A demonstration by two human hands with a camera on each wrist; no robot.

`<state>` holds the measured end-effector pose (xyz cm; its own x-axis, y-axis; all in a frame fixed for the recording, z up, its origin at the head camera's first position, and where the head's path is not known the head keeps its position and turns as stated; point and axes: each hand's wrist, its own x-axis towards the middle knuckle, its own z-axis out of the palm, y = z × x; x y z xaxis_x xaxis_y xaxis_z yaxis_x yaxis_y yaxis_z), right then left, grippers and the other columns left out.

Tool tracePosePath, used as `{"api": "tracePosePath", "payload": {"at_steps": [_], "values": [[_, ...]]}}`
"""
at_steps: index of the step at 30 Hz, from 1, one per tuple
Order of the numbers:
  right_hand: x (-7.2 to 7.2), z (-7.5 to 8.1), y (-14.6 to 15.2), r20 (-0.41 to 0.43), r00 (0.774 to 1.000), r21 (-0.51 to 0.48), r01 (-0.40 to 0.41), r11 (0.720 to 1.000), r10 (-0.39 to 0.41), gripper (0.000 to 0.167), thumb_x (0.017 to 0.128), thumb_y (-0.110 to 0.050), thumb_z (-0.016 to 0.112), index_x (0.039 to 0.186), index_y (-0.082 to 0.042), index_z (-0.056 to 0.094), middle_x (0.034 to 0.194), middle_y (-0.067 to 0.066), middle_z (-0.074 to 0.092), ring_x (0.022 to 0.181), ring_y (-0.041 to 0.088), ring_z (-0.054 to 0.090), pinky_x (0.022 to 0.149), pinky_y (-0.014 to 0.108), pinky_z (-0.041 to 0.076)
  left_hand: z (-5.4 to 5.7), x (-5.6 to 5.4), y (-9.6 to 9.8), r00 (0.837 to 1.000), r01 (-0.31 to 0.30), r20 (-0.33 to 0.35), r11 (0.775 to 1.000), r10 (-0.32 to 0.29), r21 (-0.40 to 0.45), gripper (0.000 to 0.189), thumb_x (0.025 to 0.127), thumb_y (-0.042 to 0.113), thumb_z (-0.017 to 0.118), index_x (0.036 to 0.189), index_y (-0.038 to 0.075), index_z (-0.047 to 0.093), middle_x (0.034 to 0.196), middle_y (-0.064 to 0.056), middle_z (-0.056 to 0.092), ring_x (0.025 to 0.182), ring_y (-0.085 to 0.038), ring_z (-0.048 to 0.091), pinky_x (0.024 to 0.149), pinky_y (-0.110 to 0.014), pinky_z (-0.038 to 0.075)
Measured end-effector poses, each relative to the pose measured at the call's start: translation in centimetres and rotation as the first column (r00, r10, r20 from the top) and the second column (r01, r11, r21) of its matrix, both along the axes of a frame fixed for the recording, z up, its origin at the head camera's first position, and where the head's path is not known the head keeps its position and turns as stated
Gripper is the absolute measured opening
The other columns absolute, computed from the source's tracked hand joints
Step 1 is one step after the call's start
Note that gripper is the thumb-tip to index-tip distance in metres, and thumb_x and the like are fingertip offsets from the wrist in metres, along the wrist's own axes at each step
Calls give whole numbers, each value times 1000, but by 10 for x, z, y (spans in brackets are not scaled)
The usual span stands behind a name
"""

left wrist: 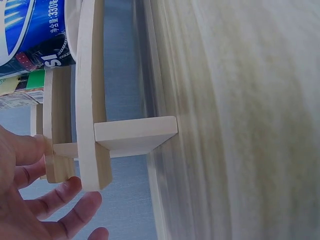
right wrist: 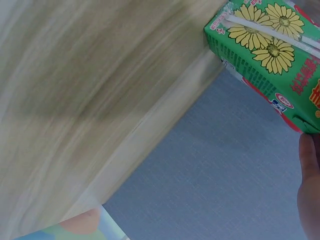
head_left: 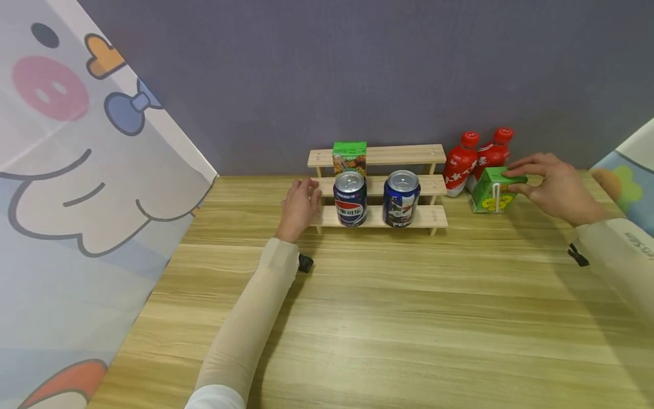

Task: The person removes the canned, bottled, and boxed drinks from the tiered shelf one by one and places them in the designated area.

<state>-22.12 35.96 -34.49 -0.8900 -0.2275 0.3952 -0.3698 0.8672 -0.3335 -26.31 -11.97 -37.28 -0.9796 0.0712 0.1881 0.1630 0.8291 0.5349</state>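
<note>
A three-tier wooden display rack (head_left: 378, 154) stands against the back wall. My left hand (head_left: 300, 209) is at its left end; in the left wrist view the thumb and index finger pinch a tier end (left wrist: 61, 172), the other fingers loosely bent. Two blue Pepsi cans (head_left: 350, 199) (head_left: 401, 199) stand upright on the rack's front. Behind the left can is a green drink carton (head_left: 349, 156). To the right of the rack, my right hand (head_left: 554, 184) grips another green carton (head_left: 493, 196), with yellow flowers and a straw, by its top. Its underside is hidden in the head view.
Two red bottles (head_left: 461, 162) (head_left: 493, 153) stand between the rack and the right-hand carton, close to it. A grey wall (head_left: 357, 74) closes off the back of the wooden table (head_left: 409, 318). Cartoon-printed panels (head_left: 122, 238) flank it.
</note>
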Motion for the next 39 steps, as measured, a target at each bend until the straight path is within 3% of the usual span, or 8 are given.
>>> {"api": "tracePosePath", "payload": {"at_steps": [4,12,18,22,29,34,39], "values": [[-1,-1,-1,-8,1000,-3,1,1000,-1,22,81,0,73,103,0,71,111,12,57,104,30,44,75,32,30,0,1,0,1000,-2,8,1000,2,3,28,100,29,47,122,13,54,114,-8,49,105,-29,50,87,-52,33],[0,-1,-2,9,1000,-11,8,1000,-8,25,81,-4,74,105,0,70,113,14,56,106,33,43,80,44,31,0,0,0,1000,-3,3,1000,3,-3,28,100,30,47,122,13,54,114,-8,49,105,-29,50,86,-52,34],[2,8,-13,-42,998,-19,-46,999,45,31,77,-5,78,107,0,69,115,17,55,107,35,42,85,54,32,-1,0,-1,1000,0,-3,1000,0,-4,28,100,29,47,122,13,55,114,-9,49,104,-29,50,85,-52,34],[6,21,-28,-93,991,-10,-93,996,92,30,75,-2,78,104,-1,70,113,15,58,107,33,44,87,51,33,-1,0,-1,1000,2,-11,1000,-2,-3,28,100,30,47,122,13,55,114,-9,49,104,-29,50,85,-52,34],[7,35,-50,-129,978,-22,-167,986,163,31,74,-1,79,104,-4,70,113,9,60,107,27,46,93,31,33,-1,0,-1,1000,0,1,1000,0,-1,28,100,28,48,122,13,55,114,-9,49,104,-29,50,86,-52,34],[2,46,-66,-109,976,-14,-190,982,188,31,78,-9,78,108,-8,69,113,5,60,105,23,47,88,39,36,-1,0,-1,1000,0,-2,1000,0,10,27,100,28,48,121,13,55,114,-9,49,103,-29,50,85,-52,34],[-1,57,-85,-110,966,0,-236,972,234,30,79,-9,77,108,-9,69,112,2,59,104,21,48,80,30,36,-1,-1,-1,1000,1,-1,1000,-1,11,28,100,29,48,122,13,55,115,-9,49,104,-30,50,86,-52,34]]}}
